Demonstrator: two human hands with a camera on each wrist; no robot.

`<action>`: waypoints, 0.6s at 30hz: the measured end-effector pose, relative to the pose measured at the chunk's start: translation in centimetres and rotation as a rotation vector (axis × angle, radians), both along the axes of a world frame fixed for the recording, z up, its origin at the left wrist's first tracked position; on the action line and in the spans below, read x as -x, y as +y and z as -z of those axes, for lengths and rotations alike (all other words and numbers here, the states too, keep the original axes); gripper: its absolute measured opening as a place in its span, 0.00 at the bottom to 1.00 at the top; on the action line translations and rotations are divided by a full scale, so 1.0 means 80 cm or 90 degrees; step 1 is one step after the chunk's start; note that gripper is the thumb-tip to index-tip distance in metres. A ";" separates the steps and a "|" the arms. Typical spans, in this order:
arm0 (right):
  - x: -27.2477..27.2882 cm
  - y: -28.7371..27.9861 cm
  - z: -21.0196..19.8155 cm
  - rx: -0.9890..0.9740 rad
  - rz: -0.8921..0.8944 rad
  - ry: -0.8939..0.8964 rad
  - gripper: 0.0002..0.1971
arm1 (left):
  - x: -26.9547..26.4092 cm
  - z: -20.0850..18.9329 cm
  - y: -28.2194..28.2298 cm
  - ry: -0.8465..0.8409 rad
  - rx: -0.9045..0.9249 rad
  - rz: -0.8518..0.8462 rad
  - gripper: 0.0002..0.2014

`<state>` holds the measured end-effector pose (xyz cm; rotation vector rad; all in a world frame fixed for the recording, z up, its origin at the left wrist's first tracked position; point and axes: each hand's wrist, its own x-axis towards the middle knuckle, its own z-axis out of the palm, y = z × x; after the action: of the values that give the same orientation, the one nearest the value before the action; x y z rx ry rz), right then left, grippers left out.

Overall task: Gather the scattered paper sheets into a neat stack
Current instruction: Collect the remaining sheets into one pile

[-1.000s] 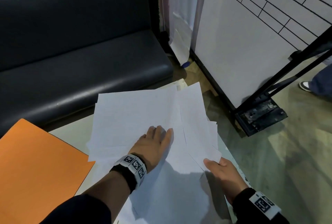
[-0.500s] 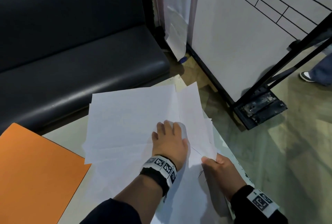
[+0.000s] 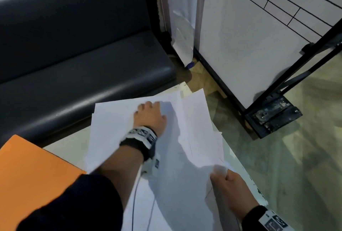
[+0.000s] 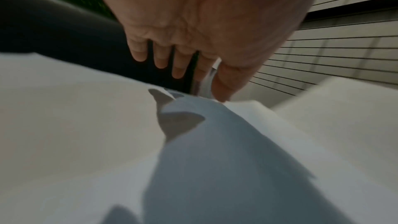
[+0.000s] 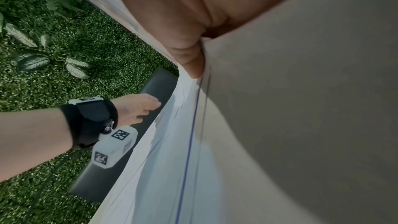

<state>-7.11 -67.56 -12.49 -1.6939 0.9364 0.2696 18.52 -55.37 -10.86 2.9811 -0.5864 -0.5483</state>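
Observation:
Several white paper sheets (image 3: pixel 114 119) lie loosely overlapped on the pale table (image 3: pixel 185 87). My left hand (image 3: pixel 149 114) reaches across them to their far edge. In the left wrist view its fingers (image 4: pixel 178 72) hang straight past that edge and the thumb tip touches the paper (image 4: pixel 75 117). My right hand (image 3: pixel 222 175) pinches the near right corner of the sheets between thumb and fingers. In the right wrist view the thumb (image 5: pixel 189 54) presses on the lifted paper (image 5: pixel 301 108), and the left hand (image 5: pixel 137 108) shows beyond it.
An orange folder (image 3: pixel 27 175) lies at the table's left. A black padded bench (image 3: pixel 74 64) runs behind the table. To the right, off the table's edge, stand a white tiled panel (image 3: pixel 240 45) and a black metal stand base (image 3: pixel 272 116) on the floor.
My left hand slid from the middle of the sheets forward to their far edge. My right hand kept its pinch on the near right corner.

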 end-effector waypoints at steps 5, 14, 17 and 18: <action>0.001 -0.006 0.007 0.027 -0.018 0.010 0.15 | -0.126 -0.001 0.065 0.032 -0.117 -0.026 0.46; 0.004 -0.007 0.014 0.026 -0.010 0.029 0.14 | -0.158 -0.005 0.113 0.123 -0.187 -0.017 0.40; 0.007 -0.007 0.016 0.036 -0.004 0.025 0.14 | -0.155 -0.007 0.127 0.112 -0.210 -0.002 0.29; 0.008 -0.007 0.017 0.034 0.002 0.024 0.14 | -0.153 -0.009 0.132 0.114 -0.215 0.004 0.24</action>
<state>-7.76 -68.09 -13.83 -1.7408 0.9806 0.2773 30.77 -44.77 -10.15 3.1863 -0.5360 -0.9950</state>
